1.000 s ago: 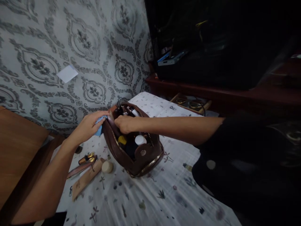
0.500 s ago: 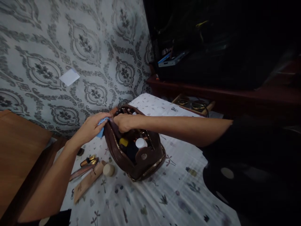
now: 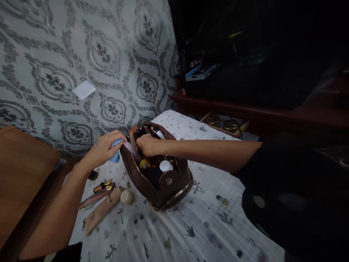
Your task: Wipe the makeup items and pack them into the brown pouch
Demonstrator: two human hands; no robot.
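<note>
A brown leather-look bag (image 3: 167, 187) with a gold zip stands unzipped on the bed-like surface covered by a printed sheet. My left hand (image 3: 105, 147) is closed on a blue cloth (image 3: 116, 153) and touches the bag's left rim. My right hand (image 3: 149, 145) reaches down into the bag with curled fingers; their tips are hidden, so what they hold cannot be made out. Inside the bag are a white round lid (image 3: 165, 166), a yellow item (image 3: 145, 162), a pinkish item (image 3: 131, 148) along the left wall, and a white tube (image 3: 159, 134) at the back.
Left of the bag lie a beige tube (image 3: 105, 211), a cream-capped jar (image 3: 127, 197), a gold-and-black tube (image 3: 102, 186) and a small dark item (image 3: 93, 175). A wooden panel (image 3: 25, 174) rises at the left. Behind is an open drawer (image 3: 226, 123) below a dark screen.
My right hand has shifted slightly right inside the bag, uncovering more of the pinkish item and the white tube. My left hand keeps the cloth at the rim. The view has moved a little.
</note>
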